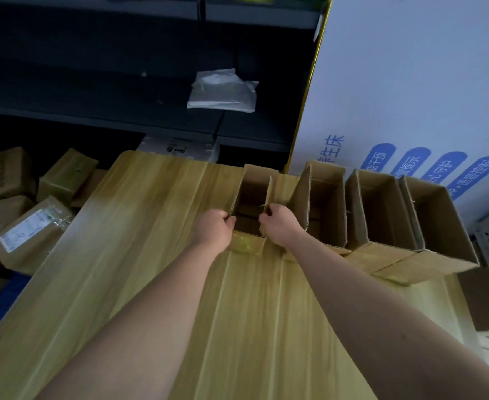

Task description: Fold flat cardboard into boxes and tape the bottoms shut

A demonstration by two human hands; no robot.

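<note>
Both hands clamp the small open box (254,176) at the table's (156,226) far edge: left hand (215,228) on its left wall, right hand (279,225) on its right, fingertips hidden inside.

Corrugated cardboard box (250,197), matt; wood-grain table (179,255), smooth.

On the table (151,255), boxes (381,256) stand in a row far right; parcels (29,235), apparently floor-level, lie left.
</note>
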